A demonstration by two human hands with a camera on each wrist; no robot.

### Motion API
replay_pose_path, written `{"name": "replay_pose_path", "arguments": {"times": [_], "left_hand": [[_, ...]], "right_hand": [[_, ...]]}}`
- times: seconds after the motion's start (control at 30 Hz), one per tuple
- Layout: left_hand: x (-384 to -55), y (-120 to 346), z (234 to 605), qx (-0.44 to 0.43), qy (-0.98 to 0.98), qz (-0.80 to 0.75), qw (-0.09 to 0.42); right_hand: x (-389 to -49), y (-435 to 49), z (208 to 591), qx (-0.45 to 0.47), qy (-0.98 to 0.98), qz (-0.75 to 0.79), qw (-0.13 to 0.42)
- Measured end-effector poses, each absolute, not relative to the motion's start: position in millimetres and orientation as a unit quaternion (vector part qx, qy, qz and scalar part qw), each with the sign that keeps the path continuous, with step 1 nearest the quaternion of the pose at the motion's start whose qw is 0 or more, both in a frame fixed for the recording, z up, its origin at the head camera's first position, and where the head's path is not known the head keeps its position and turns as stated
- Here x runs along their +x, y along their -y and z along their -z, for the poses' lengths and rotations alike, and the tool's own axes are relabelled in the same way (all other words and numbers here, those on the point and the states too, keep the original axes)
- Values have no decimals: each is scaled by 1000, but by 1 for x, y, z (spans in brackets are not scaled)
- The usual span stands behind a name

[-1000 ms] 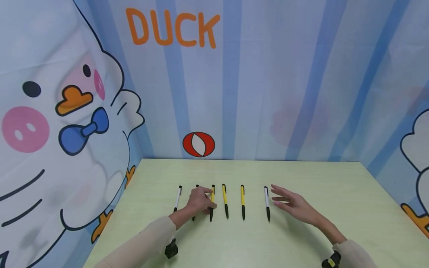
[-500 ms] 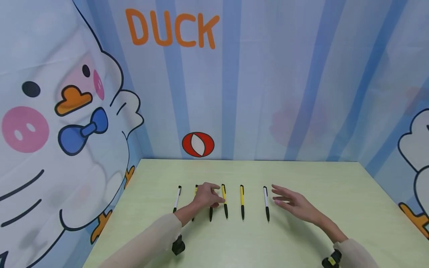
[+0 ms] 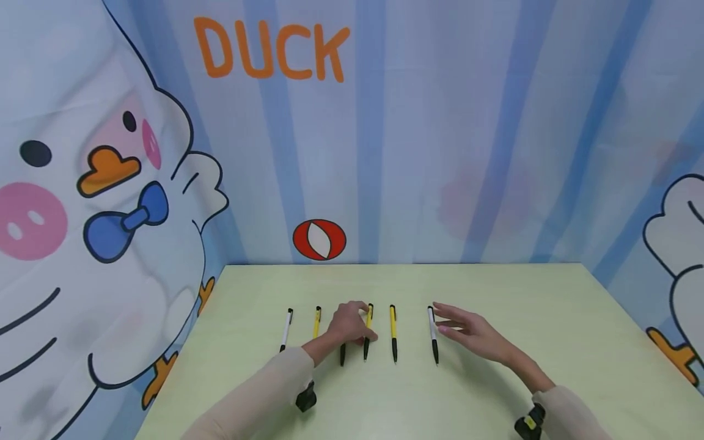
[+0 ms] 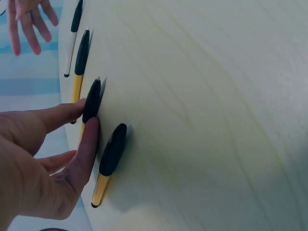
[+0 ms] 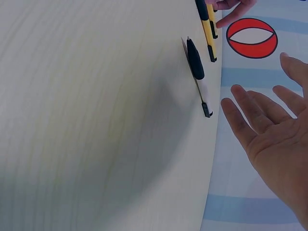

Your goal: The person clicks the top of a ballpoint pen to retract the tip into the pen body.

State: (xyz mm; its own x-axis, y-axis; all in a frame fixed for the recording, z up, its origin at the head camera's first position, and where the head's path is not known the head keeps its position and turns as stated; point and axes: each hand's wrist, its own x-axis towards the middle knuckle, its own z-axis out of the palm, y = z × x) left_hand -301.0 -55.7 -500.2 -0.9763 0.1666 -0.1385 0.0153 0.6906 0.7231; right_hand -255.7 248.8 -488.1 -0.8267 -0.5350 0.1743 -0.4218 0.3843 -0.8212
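Observation:
Ballpoint pens with black grips lie in a row on the table. My left hand [image 3: 348, 324] pinches a yellow pen [image 3: 367, 349] between thumb and index finger, seen in the left wrist view around its black grip [image 4: 91, 101]. Under that hand another pen [image 3: 343, 355] is mostly hidden; its yellow barrel [image 4: 100, 190] shows in the left wrist view. To the right lies a yellow pen [image 3: 393, 330]. My right hand [image 3: 474, 335] hovers beside a white pen [image 3: 432, 333], fingers loosely extended and holding nothing; the right wrist view shows a gap between them.
Left of my left hand lie a yellow pen [image 3: 317, 319] and a white pen [image 3: 286, 330], the white one partly behind the sleeve. The pale table [image 3: 467, 403] ends at a blue striped backdrop [image 3: 418, 153] with a cartoon duck.
My left hand has moved right from the third pen to the fourth and pinches it; that pen's slant has turned. The right hand keeps its pose. The view has shifted slightly.

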Motion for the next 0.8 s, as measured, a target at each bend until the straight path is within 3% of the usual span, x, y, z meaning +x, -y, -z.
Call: {"name": "replay_pose_path", "arguments": {"times": [0.33,0.63,0.8], "left_hand": [[-296,47,494,33,-894,-432,109],[-274,52,484,14,-806,-570,159],[-263,54,474,13,-770,-618,160]], "right_hand": [[-257,-250,487,-286,-833,469,65],[-253,-251,493,-286,-828,476,74],[-254,-247,493,-290,-829,473,69]]}}
